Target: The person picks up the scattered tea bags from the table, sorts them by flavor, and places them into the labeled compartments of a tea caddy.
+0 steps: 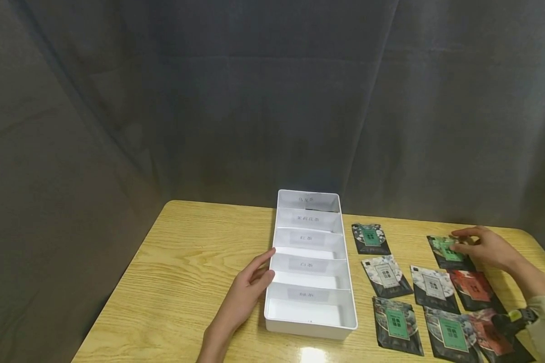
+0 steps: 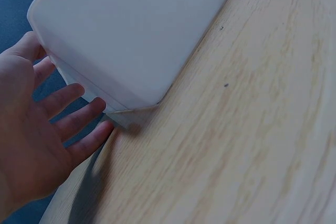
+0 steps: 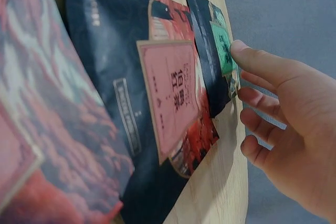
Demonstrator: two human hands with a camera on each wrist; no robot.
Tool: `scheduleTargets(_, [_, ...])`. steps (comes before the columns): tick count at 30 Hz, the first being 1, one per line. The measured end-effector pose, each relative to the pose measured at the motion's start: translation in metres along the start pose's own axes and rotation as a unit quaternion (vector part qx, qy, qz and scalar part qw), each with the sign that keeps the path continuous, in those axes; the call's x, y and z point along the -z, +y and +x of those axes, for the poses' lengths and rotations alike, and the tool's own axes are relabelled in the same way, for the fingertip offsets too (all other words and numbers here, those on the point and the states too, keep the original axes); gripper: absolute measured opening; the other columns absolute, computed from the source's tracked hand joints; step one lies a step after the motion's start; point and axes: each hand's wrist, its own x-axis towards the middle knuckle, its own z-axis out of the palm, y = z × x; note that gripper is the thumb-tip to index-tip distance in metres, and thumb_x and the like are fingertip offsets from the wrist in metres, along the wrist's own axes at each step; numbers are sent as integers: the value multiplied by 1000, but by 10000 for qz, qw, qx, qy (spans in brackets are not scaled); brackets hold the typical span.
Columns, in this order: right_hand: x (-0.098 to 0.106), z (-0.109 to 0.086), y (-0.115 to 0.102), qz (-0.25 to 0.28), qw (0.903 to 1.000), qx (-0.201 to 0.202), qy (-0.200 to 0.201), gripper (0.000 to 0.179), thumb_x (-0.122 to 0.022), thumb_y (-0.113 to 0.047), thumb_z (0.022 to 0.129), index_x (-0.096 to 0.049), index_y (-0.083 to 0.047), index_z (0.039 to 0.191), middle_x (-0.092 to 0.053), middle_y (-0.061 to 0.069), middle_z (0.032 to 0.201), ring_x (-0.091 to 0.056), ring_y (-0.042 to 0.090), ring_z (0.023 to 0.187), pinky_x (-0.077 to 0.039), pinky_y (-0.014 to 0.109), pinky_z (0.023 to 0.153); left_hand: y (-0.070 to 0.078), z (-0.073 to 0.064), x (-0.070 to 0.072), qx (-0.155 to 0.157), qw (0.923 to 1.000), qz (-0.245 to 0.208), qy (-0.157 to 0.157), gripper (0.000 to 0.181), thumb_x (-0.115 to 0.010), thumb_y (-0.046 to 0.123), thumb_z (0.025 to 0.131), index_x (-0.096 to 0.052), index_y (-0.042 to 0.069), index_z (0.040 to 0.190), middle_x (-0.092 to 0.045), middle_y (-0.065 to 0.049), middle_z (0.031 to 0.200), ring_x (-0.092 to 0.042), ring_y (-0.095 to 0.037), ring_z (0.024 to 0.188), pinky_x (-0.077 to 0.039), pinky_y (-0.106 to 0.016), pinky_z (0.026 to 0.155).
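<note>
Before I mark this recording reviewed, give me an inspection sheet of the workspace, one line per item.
Surface: wood-grain table, light glare near its front edge.
Job's things: white tray with five labelled compartments, a dark edge showing in the farthest, contents unclear; eight flat packets lie to its right.
Clutter: nothing seen.
Left hand: fingers at the tray's left side.
Right hand: thumb and fingers at the far-right green-labelled packet, which lies on the table.
Cables: nothing seen.
Surroundings: dark cloth behind the table; black device by the right wrist.
</note>
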Motion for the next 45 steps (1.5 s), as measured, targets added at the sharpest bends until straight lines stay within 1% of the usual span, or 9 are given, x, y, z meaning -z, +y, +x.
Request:
scheduleTargets(5, [2,2,5,117,9999,6,-122,55,-67,-32,96,-57,11,128,-53,30,120,-52,41,102,-52,49,76,0,1,0,2,10000,33,70,45,-55,31,103,-47,33,147,-46,-13,151,-53,-31,131,-47,-45,108])
scheduleTargets(10, [3,3,11,165,9997,26,-174,54,-66,-31,96,-56,10,130,-57,29,120,-53,38,103,-51,43,76,1,1,0,-7,9999,37,97,45,-55,29,103,-47,33,147,-46,-12,151,-53,-31,132,-47,-45,108])
scheduleTargets(15, [3,2,14,220,9995,-18,-216,54,-65,-31,97,-56,10,130,-55,31,123,-52,41,105,-51,49,78,2,1,0,-16,10000,26,93,45,-54,29,103,-47,33,147,-45,-11,152,-52,-31,133,-46,-45,109])
scheduleTargets(20, [1,2,16,254,9995,-139,-135,50,-67,-31,95,-59,8,126,-56,25,116,-53,28,97,-46,33,71,3,1,0,3,10000,0,44,45,-54,31,104,-45,37,147,-43,-8,154,-50,-29,134,-46,-45,110])
scheduleTargets(23, [-2,0,18,435,9986,-309,-63,46,-66,-29,96,-55,9,120,-57,22,109,-52,23,90,-43,27,65,3,2,0,21,10000,3,32,45,-53,30,104,-45,37,147,-42,-7,155,-50,-29,134,-46,-45,110])
scheduleTargets(28, [-8,-4,17,512,9969,-499,321,38,-62,-28,99,-51,6,113,-57,18,99,-51,20,80,-41,25,57,2,2,-1,12,10000,0,23,45,-53,30,104,-45,35,148,-42,-7,155,-49,-31,135,-45,-46,110])
scheduleTargets(34, [-13,-10,10,532,9927,-535,943,32,-58,-30,101,-56,2,109,-60,16,94,-49,18,76,-38,26,53,1,0,-1,-38,10000,-5,10,46,-54,29,104,-46,29,148,-43,-13,154,-49,-34,134,-45,-48,110])
scheduleTargets(40, [-7,-8,-3,681,9822,-257,1733,22,-62,-25,100,-63,-3,104,-63,5,84,-49,7,67,-39,24,51,2,-1,-1,-30,10000,-25,34,47,-55,29,103,-46,26,149,-43,-13,154,-50,-33,134,-44,-47,111])
scheduleTargets(45, [7,-5,-22,778,9757,-40,2047,21,-64,-26,98,-68,-6,103,-66,-10,81,-55,2,68,-42,17,55,2,-1,-1,-48,10000,2,60,47,-55,29,103,-46,28,149,-44,-13,154,-50,-33,134,-45,-47,110])
